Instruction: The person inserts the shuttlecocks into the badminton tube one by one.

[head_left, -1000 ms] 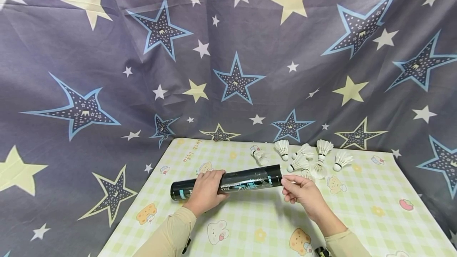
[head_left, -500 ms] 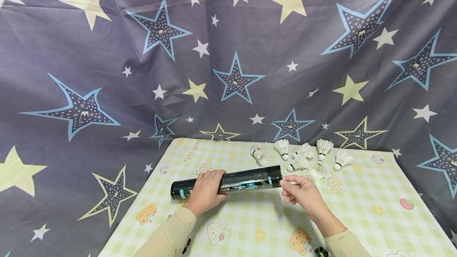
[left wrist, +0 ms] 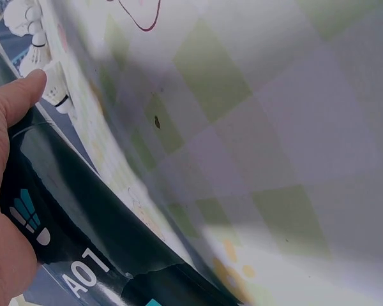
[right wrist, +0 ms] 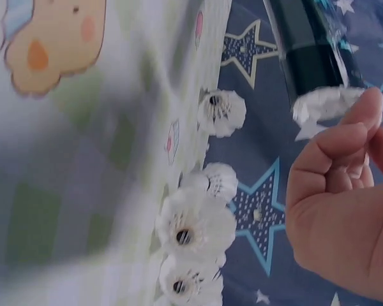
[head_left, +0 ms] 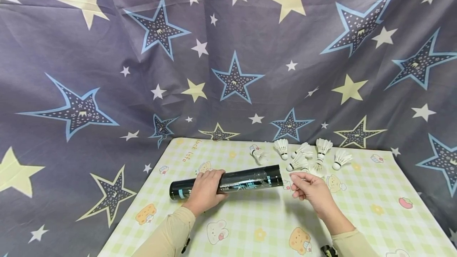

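In the head view, the left hand (head_left: 206, 192) grips a black tube (head_left: 246, 181) around its body and holds it over the desk (head_left: 264, 217), lying almost level, with the right end a little higher. The right hand (head_left: 314, 193) is just beside this right end, its fingers curled and the thumb against the forefinger; I cannot tell if something is pinched between them. Behind the tube, several white shuttlecocks (head_left: 342, 159) lie on the checked desk cover, and a grey curtain (head_left: 250, 39) with stars hangs behind.

In the left wrist view, the thumb lies on the tube, which bears the print "A01".

In the right wrist view, a white, uneven edge (right wrist: 325, 105) shows at the tube's mouth, near the right fingertips. More shuttlecocks are seen along the desk.
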The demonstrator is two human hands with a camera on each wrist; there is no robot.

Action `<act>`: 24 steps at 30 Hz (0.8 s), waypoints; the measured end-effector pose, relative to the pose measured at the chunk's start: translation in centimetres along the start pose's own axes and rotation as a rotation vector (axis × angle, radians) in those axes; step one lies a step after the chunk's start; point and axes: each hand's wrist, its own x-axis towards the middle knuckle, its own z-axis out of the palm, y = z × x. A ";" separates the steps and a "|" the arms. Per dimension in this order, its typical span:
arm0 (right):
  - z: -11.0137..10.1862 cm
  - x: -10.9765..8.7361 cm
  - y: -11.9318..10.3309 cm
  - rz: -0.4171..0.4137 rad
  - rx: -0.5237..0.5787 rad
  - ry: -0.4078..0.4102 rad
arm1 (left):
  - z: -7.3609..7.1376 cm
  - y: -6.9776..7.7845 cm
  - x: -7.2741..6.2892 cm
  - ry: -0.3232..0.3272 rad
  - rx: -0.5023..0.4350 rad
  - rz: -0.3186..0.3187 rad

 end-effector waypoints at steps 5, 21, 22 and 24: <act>-1.7 0.5 0.4 0.038 0.020 0.082 | 0.1 0.0 0.0 -0.003 -0.005 -0.005; -3.4 1.6 3.1 0.145 -0.046 0.162 | 0.1 0.0 -0.1 0.010 -0.004 0.006; -3.5 1.6 3.2 0.149 -0.044 0.164 | 0.1 0.0 -0.1 0.011 -0.001 0.007; -3.6 1.7 3.4 0.156 -0.040 0.166 | 0.1 0.0 -0.1 0.014 0.010 0.010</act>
